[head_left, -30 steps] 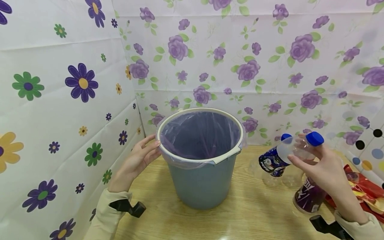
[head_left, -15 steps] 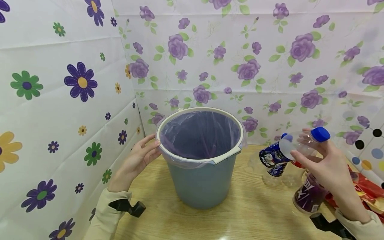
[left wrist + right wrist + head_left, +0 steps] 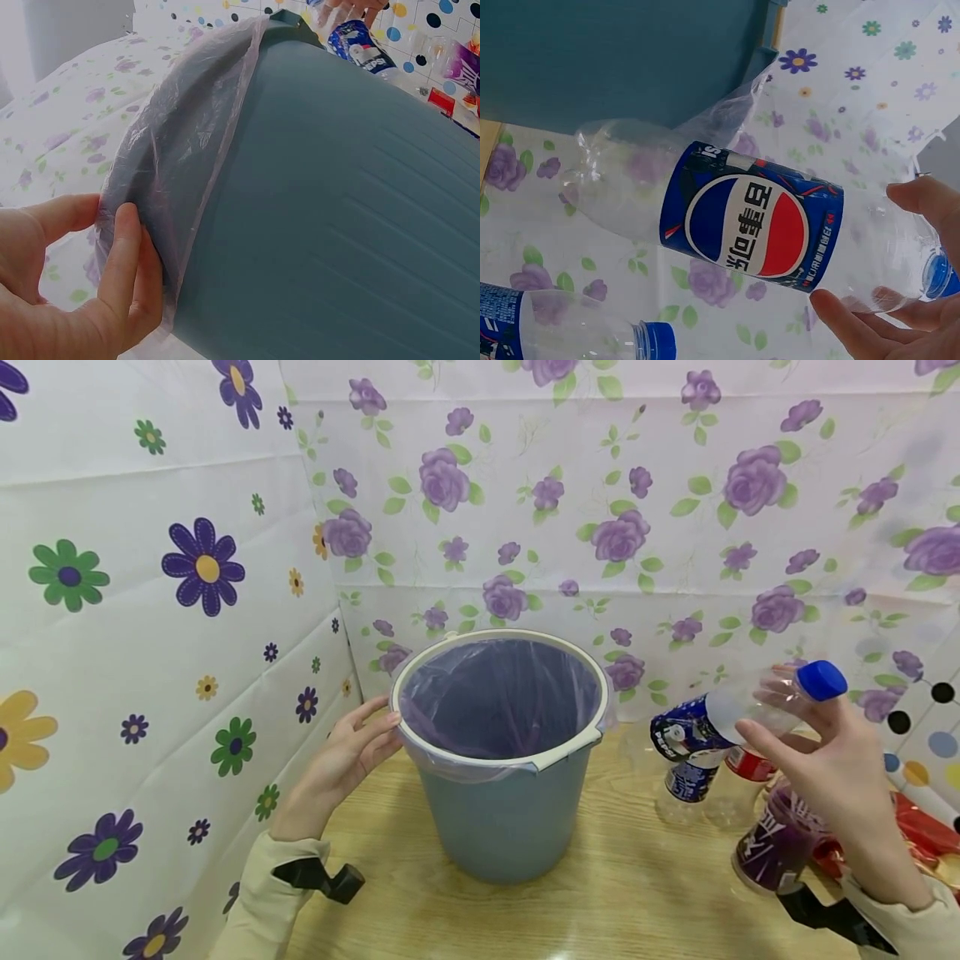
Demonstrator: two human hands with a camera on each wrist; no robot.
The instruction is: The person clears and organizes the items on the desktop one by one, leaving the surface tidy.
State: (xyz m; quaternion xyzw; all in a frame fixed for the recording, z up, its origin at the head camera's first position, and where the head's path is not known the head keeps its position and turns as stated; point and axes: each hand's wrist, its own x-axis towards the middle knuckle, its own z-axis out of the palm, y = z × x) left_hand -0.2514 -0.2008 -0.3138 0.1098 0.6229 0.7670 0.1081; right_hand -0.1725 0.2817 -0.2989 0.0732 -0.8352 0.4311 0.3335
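Note:
My right hand (image 3: 832,760) grips a clear plastic Pepsi bottle (image 3: 693,727) near its neck. The bottle tilts, its blue cap up to the right and its base toward the bucket. In the right wrist view its blue label (image 3: 754,217) lies between the bucket wall and my fingers. My left hand (image 3: 348,760) holds the cream rim of a blue-grey bucket (image 3: 502,827) at its left side. In the left wrist view the thumb and fingers pinch the rim through a thin, pinkish bin liner (image 3: 187,127) folded over it.
Behind and below the held bottle stand a blue-labelled bottle (image 3: 690,783) and a red-labelled bottle (image 3: 750,764). A purple drink bottle (image 3: 776,843) stands nearer, and a red snack bag (image 3: 911,827) lies at the far right. Flowered sheets (image 3: 525,468) enclose the wooden table (image 3: 600,902).
My right hand has moved right and slightly up with the Pepsi bottle, uncovering more of the bottles behind it. My left hand and the bucket have stayed in place.

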